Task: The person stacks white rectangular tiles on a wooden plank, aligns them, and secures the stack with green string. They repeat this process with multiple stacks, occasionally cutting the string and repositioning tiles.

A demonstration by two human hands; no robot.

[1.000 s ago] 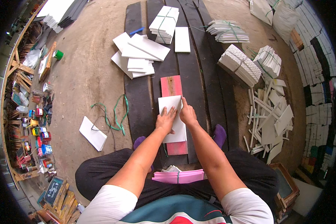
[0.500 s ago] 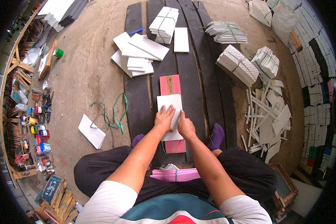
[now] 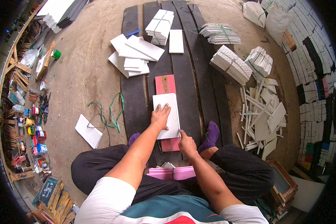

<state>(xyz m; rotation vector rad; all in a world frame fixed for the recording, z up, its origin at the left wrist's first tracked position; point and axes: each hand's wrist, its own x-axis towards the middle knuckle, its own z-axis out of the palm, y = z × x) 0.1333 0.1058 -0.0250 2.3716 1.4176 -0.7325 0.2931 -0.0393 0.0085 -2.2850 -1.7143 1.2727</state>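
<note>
A white rectangular board (image 3: pixel 163 104) lies on a longer pink board (image 3: pixel 170 84) with a brown, worn strip down its middle. My left hand (image 3: pixel 161 118) rests flat on the white board, fingers spread, pressing it down. By the board's lower right corner is my right hand (image 3: pixel 187 143), its fingers closed round a thin knife-like tool (image 3: pixel 180 133), mostly hidden in the grip. A narrow line runs along the white board's right edge, beside a thin strip. Both boards rest on black planks (image 3: pixel 188 93) between my feet.
Loose white boards (image 3: pixel 136 56) and a tied white stack (image 3: pixel 159 26) lie farther up the planks, near a blue stick-like object (image 3: pixel 133 33). More tied bundles (image 3: pixel 231 65) and a heap of white offcuts (image 3: pixel 263 115) are on the right. Green cord (image 3: pixel 117 115) lies left; pink pieces (image 3: pixel 171 173) sit close to me.
My right hand has slid toward me along the white board's right edge to its lower corner. The left hand stays pressed on the board. The whole view has shifted slightly.
</note>
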